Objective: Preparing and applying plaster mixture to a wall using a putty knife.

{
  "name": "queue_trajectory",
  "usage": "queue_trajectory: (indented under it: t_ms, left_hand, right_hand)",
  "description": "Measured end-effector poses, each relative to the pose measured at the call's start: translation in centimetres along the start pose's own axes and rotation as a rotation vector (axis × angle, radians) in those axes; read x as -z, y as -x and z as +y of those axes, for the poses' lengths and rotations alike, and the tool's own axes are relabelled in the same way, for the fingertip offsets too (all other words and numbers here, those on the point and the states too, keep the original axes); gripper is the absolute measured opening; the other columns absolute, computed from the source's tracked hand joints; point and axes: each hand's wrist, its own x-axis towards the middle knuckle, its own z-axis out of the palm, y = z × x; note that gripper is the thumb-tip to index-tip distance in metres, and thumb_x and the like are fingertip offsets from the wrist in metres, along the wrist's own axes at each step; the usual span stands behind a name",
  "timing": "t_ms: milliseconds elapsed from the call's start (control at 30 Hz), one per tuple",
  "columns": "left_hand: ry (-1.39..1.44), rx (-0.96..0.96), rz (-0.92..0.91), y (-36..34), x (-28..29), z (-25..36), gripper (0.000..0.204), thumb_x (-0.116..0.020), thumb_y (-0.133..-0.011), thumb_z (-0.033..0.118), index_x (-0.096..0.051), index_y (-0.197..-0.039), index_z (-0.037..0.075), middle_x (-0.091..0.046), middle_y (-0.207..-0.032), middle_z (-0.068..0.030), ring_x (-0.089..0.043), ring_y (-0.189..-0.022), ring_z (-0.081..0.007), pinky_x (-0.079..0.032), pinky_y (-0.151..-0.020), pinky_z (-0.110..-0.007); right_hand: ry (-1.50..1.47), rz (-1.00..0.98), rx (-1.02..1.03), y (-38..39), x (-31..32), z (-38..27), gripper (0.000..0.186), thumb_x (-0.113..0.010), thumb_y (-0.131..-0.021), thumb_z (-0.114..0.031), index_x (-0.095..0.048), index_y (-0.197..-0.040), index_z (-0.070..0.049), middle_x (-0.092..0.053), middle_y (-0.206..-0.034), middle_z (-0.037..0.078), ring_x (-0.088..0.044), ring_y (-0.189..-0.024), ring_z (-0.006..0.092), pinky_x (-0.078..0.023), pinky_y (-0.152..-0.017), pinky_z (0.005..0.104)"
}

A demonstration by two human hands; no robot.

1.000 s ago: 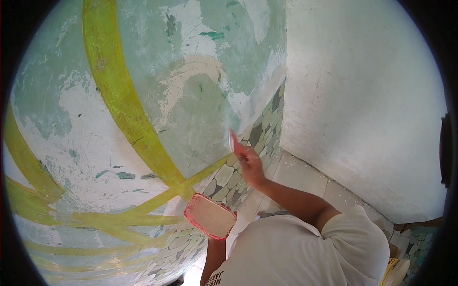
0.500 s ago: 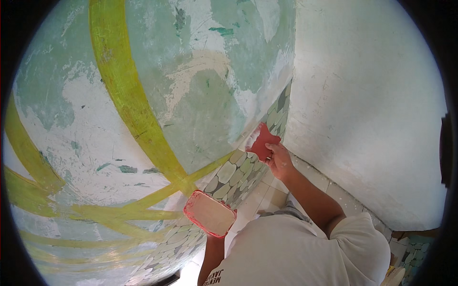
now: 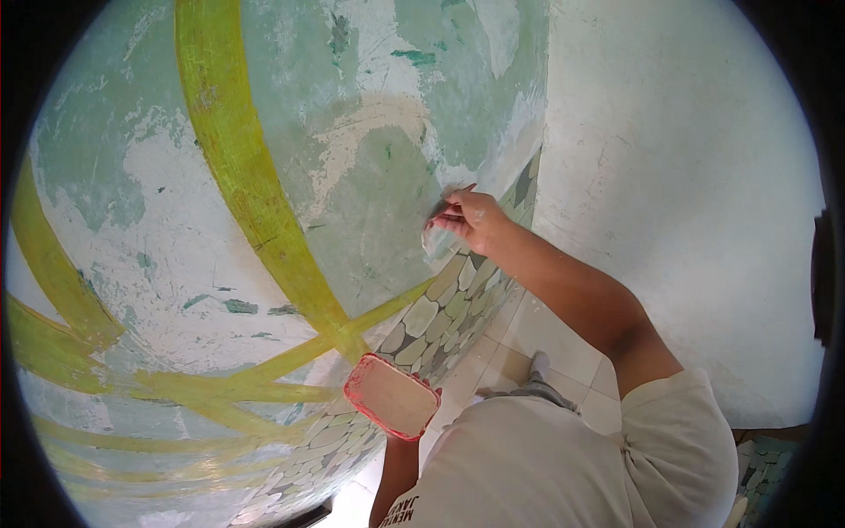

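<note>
My right hand [image 3: 473, 220] is closed round a red putty spreader [image 3: 437, 209], seen nearly edge-on and pressed to the painted wall [image 3: 370, 229]. A whitish smear of putty [image 3: 429, 242] shows on the wall just below its blade. Lower down, my left hand [image 3: 430, 385] holds a red rectangular tub [image 3: 392, 396] from beneath, with fingertips showing at its right rim. Pale, smooth putty fills the tub. Most of the left palm is hidden under it.
Yellow-green painted bands [image 3: 255, 211] cross the patchy green and white wall. A stone-pattern strip [image 3: 431, 317] runs along its foot. To the right, a plain whitish wall [image 3: 678, 194] meets it at a corner. Pale floor tiles [image 3: 563, 352] lie below.
My right hand has moved up and left with the spreader, from over the stone-pattern strip onto the green wall, turning the blade edge-on. The tub has barely shifted.
</note>
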Motion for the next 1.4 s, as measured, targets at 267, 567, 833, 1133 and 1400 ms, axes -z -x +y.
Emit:
queue_trajectory:
  t_ms: [267,567,833,1133,1400]
  left_hand:
    - [0.003,-0.004,-0.055,-0.3,0.1,-0.4,0.056,-0.053,-0.089,0.047,-0.044,-0.132,0.012,-0.052,-0.131,-0.0124,-0.052,-0.119,-0.0324,-0.035,-0.102,-0.06]
    - [0.005,0.003,-0.023,0.1,0.1,-1.0,0.057,-0.052,-0.089,0.048,-0.045,-0.132,0.011,-0.054,-0.129,-0.0117,-0.052,-0.119,-0.0319,-0.033,-0.104,-0.06]
    - [-0.02,-0.066,-0.05,1.1,0.7,-0.7,0.057,-0.052,-0.089,0.047,-0.044,-0.133,0.012,-0.052,-0.13,-0.0123,-0.051,-0.12,-0.0314,-0.032,-0.104,-0.06]
    - [0.03,-0.082,-0.023,1.7,1.6,0.1,0.057,-0.052,-0.09,0.047,-0.043,-0.132,0.01,-0.05,-0.132,-0.0126,-0.049,-0.122,-0.0334,-0.032,-0.105,-0.06]
    - [0.007,-0.087,-0.052,0.8,0.5,-0.5,0.054,-0.052,-0.09,0.046,-0.045,-0.131,0.011,-0.051,-0.131,-0.0126,-0.052,-0.119,-0.0335,-0.033,-0.104,-0.06]
  right_hand:
    - [-0.258,-0.19,0.32,3.5,5.8,0.4,0.022,-0.053,-0.087,-0.009,-0.052,-0.108,-0.003,-0.06,-0.096,0.008,-0.06,-0.082,0.0197,-0.053,-0.069,0.0336]
    - [-0.142,-0.109,-0.006,2.4,6.3,7.4,0.02,-0.05,-0.088,-0.01,-0.052,-0.106,-0.004,-0.059,-0.09,0.009,-0.06,-0.077,0.0187,-0.054,-0.06,0.0333]
    - [-0.188,-0.14,0.075,2.1,5.5,0.5,0.016,-0.051,-0.089,-0.013,-0.053,-0.1,-0.001,-0.059,-0.087,0.01,-0.058,-0.073,0.0185,-0.054,-0.065,0.0333]
    - [0.111,0.019,0.128,-0.5,11.1,4.7,0.02,-0.053,-0.086,-0.013,-0.053,-0.104,-0.003,-0.061,-0.094,0.01,-0.062,-0.074,0.0203,-0.055,-0.056,0.0343]
    - [0.19,-0.133,0.254,0.2,4.8,3.1,0.017,-0.053,-0.088,-0.012,-0.055,-0.103,-0.004,-0.061,-0.088,0.007,-0.061,-0.07,0.0168,-0.054,-0.059,0.0317]
